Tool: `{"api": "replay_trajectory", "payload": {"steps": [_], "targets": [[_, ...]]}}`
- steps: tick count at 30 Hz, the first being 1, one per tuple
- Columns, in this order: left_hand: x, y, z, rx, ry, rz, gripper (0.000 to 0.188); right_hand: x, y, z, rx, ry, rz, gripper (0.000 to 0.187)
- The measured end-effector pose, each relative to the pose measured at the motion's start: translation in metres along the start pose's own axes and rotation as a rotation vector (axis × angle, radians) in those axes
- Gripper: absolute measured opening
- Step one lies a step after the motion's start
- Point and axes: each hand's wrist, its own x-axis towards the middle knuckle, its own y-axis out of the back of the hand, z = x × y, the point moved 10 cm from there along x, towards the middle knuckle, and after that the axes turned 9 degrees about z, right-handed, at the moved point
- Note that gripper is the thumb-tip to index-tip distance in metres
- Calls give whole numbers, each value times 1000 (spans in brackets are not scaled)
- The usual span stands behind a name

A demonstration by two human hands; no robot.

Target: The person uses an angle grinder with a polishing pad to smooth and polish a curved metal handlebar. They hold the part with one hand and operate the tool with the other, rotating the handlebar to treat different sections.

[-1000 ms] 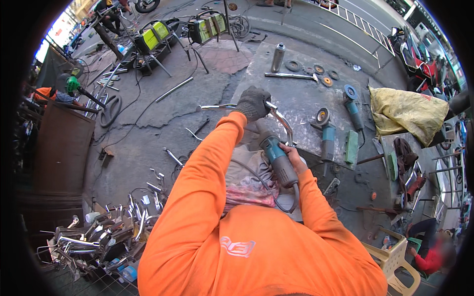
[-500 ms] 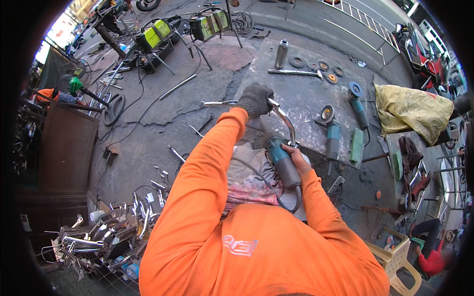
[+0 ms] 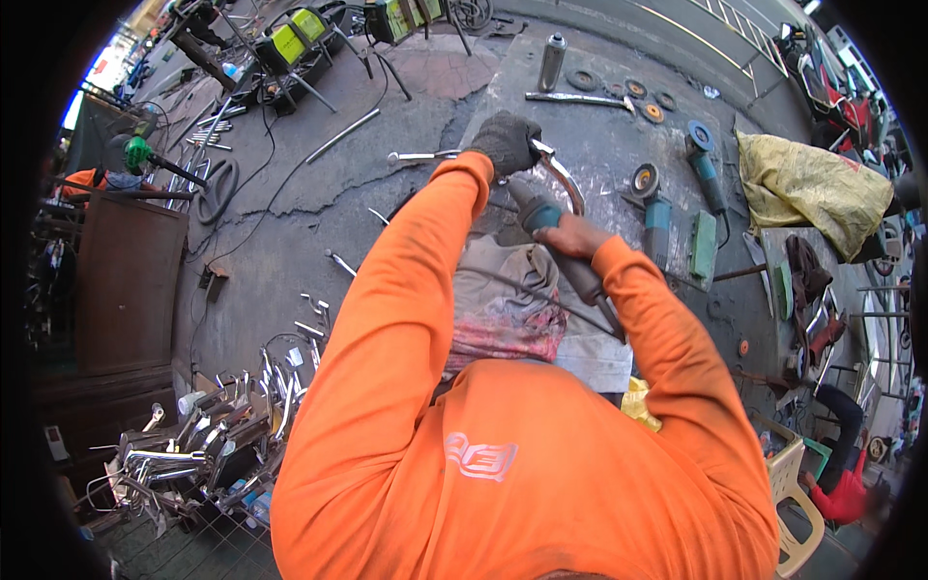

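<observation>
My gloved left hand (image 3: 505, 143) is closed around a bent chrome tube (image 3: 559, 178), whose thin end sticks out on the left and whose curved part reaches to the right. Just below it, my bare right hand (image 3: 572, 236) grips a teal power grinder (image 3: 537, 212) from above. The grinder's dark nose points up and left towards my left hand; whether it touches the tube cannot be made out. Its rear and cord run down to the right over the stained cloth (image 3: 503, 314) on my lap.
On the board (image 3: 604, 145) ahead lie a spray can (image 3: 552, 64), round discs (image 3: 652, 113), a chrome pipe (image 3: 578, 99), two more grinders (image 3: 656, 227) and a green block (image 3: 703, 245). A yellow sack (image 3: 812, 193) sits at right, heaped metal parts (image 3: 179, 464) at lower left, green welding machines (image 3: 295, 39) beyond.
My right hand has moved up and now lies over the top of the grinder. The grinder's rear has swung to the right. My left hand still holds the tube.
</observation>
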Motion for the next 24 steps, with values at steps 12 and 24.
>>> {"api": "replay_trajectory", "payload": {"steps": [12,24], "targets": [[-7,16,-19,-5,123,90,27,6,16,-23,-277,89,-59,62],[-19,28,-36,-48,232,75,25,2,8,-8,-289,59,-64,70]]}}
